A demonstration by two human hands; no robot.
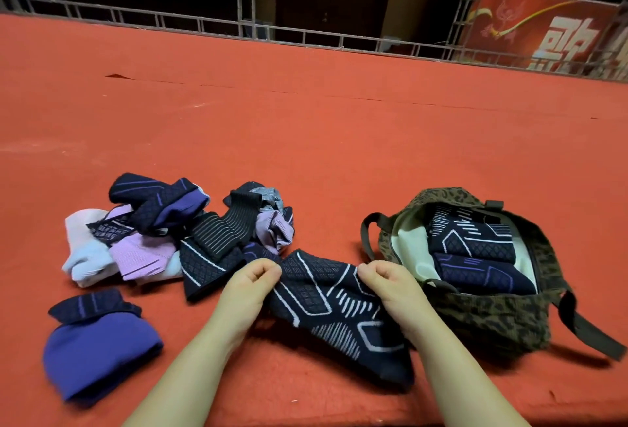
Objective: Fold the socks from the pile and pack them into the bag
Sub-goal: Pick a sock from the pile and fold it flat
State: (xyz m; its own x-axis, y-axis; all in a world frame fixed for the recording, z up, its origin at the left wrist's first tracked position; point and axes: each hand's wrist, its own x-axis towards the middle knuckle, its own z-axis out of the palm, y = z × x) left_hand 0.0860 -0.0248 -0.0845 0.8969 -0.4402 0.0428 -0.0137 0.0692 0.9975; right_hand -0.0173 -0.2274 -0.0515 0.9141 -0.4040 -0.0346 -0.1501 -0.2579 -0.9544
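A dark navy sock with white line patterns (334, 311) is stretched between my hands just above the red surface. My left hand (249, 285) pinches its left top corner and my right hand (390, 285) pinches the right one. To the left lies the pile of loose socks (176, 233), dark patterned, lilac and pale blue. A leopard-print bag (489, 321) lies open at the right, with folded navy socks (472, 246) inside it. A folded purple sock (98, 341) rests apart at the near left.
Everything sits on a red cloth-covered surface (306, 127) that stretches far back. A grey metal truss rail (238, 23) runs along its far edge, and a red banner (543, 28) stands behind it at the right. The bag's dark strap (591, 335) trails to the right.
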